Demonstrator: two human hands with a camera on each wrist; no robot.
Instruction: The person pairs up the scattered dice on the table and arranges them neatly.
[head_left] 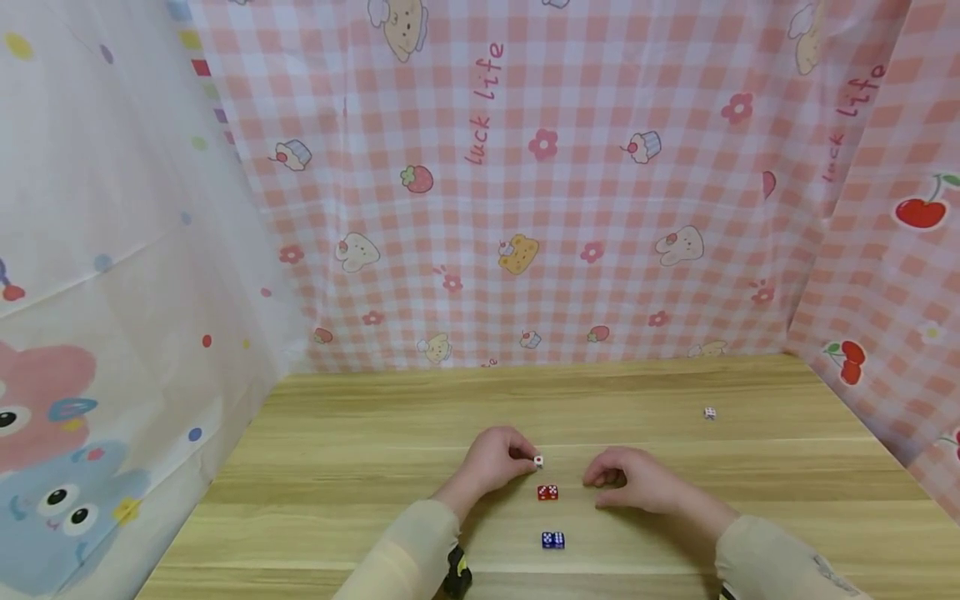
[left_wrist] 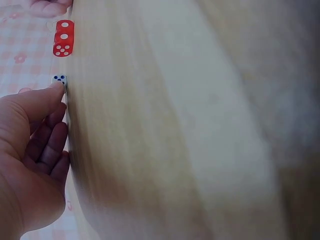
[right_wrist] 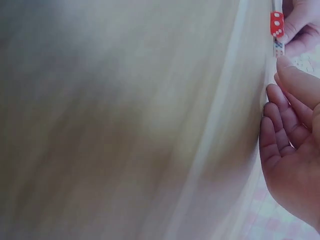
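Observation:
My left hand (head_left: 498, 462) pinches a small white die (head_left: 538, 461) between thumb and fingertips, low over the table. Blue pips show on the die's side in the left wrist view, a red one on its top in the head view. Just nearer to me lie two red dice (head_left: 547, 492), side by side and touching. To their right my right hand (head_left: 633, 482) holds nothing, its fingers loosely bent with thumb and forefinger apart. Closer still sit two blue dice (head_left: 552, 540), also touching. A second white die (head_left: 710, 413) lies alone farther back on the right.
The wooden table (head_left: 337, 467) fills the lower part of the head view. A pink checked cloth (head_left: 480, 200) hangs behind its far edge, and printed sheets hang at both sides.

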